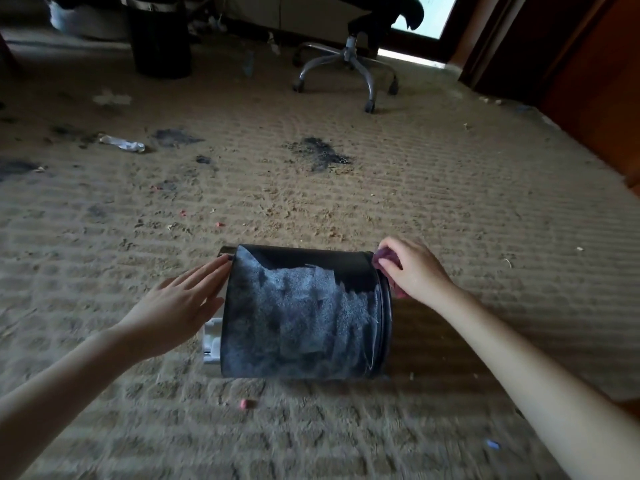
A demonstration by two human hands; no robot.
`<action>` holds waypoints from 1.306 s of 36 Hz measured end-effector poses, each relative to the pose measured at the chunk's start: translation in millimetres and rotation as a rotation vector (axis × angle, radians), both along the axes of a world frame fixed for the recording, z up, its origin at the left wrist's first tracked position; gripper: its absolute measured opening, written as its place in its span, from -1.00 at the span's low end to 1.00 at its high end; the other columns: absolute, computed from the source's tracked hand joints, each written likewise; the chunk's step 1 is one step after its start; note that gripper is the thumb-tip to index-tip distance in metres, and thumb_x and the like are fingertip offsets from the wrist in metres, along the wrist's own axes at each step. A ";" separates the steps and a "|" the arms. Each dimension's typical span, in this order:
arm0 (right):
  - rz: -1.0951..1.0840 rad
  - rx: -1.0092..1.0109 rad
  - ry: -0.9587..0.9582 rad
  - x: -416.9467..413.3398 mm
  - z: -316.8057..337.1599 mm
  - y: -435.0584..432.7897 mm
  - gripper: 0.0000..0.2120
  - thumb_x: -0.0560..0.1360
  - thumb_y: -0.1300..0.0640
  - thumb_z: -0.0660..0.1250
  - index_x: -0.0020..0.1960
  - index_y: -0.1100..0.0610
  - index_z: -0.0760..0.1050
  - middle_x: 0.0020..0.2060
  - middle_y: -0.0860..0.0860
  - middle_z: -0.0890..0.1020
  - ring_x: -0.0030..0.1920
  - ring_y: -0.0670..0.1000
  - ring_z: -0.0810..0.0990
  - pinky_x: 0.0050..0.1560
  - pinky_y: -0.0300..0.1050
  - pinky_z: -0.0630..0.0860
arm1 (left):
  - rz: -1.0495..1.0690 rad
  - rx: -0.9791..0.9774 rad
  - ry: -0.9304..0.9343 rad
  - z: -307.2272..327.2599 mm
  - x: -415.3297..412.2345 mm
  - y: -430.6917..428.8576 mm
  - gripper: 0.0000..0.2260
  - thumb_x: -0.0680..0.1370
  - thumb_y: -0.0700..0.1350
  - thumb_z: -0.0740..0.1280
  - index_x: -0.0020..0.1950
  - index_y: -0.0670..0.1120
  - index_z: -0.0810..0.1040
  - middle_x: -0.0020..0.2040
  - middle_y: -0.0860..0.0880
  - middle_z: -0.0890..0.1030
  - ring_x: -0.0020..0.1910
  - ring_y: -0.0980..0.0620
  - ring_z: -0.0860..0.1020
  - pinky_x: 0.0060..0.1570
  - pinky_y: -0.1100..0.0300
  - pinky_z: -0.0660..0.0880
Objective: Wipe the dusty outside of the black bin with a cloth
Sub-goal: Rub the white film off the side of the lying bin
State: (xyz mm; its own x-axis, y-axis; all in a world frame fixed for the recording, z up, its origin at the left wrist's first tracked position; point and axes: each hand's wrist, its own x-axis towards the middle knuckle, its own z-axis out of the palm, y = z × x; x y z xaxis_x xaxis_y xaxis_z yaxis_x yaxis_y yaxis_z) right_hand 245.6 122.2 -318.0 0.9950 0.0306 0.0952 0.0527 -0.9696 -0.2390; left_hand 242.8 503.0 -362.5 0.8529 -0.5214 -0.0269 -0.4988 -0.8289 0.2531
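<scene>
The black bin (301, 313) lies on its side on the carpet, its wall coated in grey dust except for a clean dark band along the top. My left hand (180, 303) rests flat with straight fingers against the bin's left end, beside a white plastic part (211, 341). My right hand (412, 268) pinches a crumpled purple cloth (384, 258) at the bin's right end, near its top edge. Most of the cloth is hidden under my fingers.
The beige carpet (346, 209) carries dark stains, crumbs and small pink scraps. A second black bin (159, 39) and an office chair base (346, 64) stand at the back. A wooden cabinet (588, 81) runs along the right. A crushed wrapper (121, 143) lies at left.
</scene>
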 end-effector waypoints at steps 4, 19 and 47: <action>-0.027 0.178 0.081 0.3 -7.4 0.7 -0.83 0.52 0.05 0.31 0.11 -0.01 0.50 -0.01 -0.05 0.46 -0.02 -0.01 0.50 -0.09 -0.15 0.42 | -0.023 0.066 -0.028 1.9 0.8 -0.4 -0.39 0.42 0.28 -0.45 0.45 0.15 -0.34 0.46 0.20 -0.29 0.39 0.25 -0.14 0.39 0.25 -0.12; 0.185 0.022 -0.197 -65.4 -25.5 16.6 -0.76 0.36 0.36 0.45 0.01 0.22 0.60 -0.17 0.06 0.51 -0.19 -0.02 0.47 -0.23 -0.27 0.39 | -0.011 0.125 -0.127 -3.4 -0.7 -0.9 -0.45 0.59 0.17 -0.26 0.53 -0.04 -0.04 0.51 0.04 0.04 0.33 0.01 0.42 0.26 -0.02 0.40; 0.154 0.029 -0.222 -68.4 -26.5 31.7 -0.80 0.36 0.42 0.41 -0.04 0.26 0.61 -0.16 0.09 0.53 -0.13 0.09 0.51 -0.13 -0.11 0.51 | 0.018 0.104 -0.083 -3.7 5.5 -8.4 -0.42 0.45 0.24 -0.41 0.45 0.11 -0.37 0.47 0.16 -0.27 0.39 0.05 0.34 0.27 0.12 0.32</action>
State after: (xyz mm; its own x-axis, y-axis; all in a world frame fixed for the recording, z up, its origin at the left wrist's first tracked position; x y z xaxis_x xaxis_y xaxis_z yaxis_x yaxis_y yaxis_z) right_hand 177.3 153.9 -344.5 0.9334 0.1736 0.3139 0.2529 -0.9392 -0.2324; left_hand 248.3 494.6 -366.2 0.8634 -0.5044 -0.0091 -0.4996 -0.8574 0.1236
